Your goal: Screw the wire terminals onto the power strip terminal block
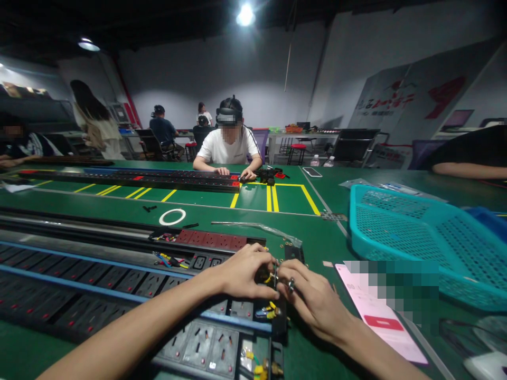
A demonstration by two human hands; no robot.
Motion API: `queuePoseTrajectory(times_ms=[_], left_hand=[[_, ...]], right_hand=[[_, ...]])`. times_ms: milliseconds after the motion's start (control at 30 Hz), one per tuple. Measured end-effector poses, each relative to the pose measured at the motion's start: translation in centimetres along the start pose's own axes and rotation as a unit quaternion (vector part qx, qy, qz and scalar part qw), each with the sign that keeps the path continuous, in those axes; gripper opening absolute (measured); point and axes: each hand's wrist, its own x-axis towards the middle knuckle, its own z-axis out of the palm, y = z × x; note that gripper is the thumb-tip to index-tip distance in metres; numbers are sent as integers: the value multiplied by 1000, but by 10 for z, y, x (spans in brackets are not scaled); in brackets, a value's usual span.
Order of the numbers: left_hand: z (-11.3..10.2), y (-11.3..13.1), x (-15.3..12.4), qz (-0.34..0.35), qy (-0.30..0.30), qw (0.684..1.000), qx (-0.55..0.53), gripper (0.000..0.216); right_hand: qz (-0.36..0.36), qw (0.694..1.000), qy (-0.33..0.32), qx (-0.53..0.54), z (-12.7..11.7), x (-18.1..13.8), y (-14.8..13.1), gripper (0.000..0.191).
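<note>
My left hand is curled over the end of one of the power strips, its fingers closed beside yellow wire connectors. What lies inside its fingers is hidden. Close against it, my right hand is bent in a pinch at the black end piece. A small shiny metal part shows at its fingers, too small to name. The black power strips lie side by side in long rows with blue edges, wires showing at their open ends. One strip carries dark red sockets.
A turquoise plastic basket stands at right, with a lit phone before it. A white tape ring and a clear plastic sleeve lie beyond the strips. Across the green table, another person handles similar strips.
</note>
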Motion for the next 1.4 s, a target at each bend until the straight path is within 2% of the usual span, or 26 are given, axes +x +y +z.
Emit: queuePoseTrajectory(times_ms=[133, 400, 567, 700, 800, 867, 933, 1000, 1100, 1267, 1333, 1400], left_hand=[[0, 0, -1, -2, 0, 1000, 6, 39], [0, -1, 0, -8, -7, 1000, 10, 45], [0, -1, 0, -2, -6, 1000, 5, 47], [1, -2, 0, -2, -9, 1000, 4, 44], [1, -2, 0, -2, -10, 1000, 2, 43], [0, -2, 0, -4, -9, 1000, 1, 43], [0, -2, 0, -6, -7, 1000, 0, 43], [0, -1, 0, -6, -5, 1000, 0, 43], [0, -1, 0, -5, -4, 1000, 0, 43], [0, -1, 0, -4, 0, 1000, 1, 43], [1, -1, 0, -4, 1, 1000, 0, 44], [1, -1, 0, -3, 2, 1000, -1, 44]], right_hand=[[-27, 999, -20, -31, -3, 0, -1, 24], [50, 998, 7, 30, -8, 6, 2, 14], [30, 997, -53, 50, -18, 8, 3, 16], [106, 989, -55, 91, -20, 9, 4, 16], [219, 963, -10, 160, -15, 9, 8, 22], [308, 920, 15, 241, -7, 8, 13, 31], [383, 859, 17, 338, 3, 7, 19, 40], [406, 833, 11, 375, 12, 5, 25, 48], [418, 822, 12, 387, 21, 4, 30, 53], [414, 837, 61, 353, 16, 3, 24, 50], [385, 872, 90, 290, 10, 1, 18, 40], [288, 938, 101, 166, 3, -1, 13, 29]])
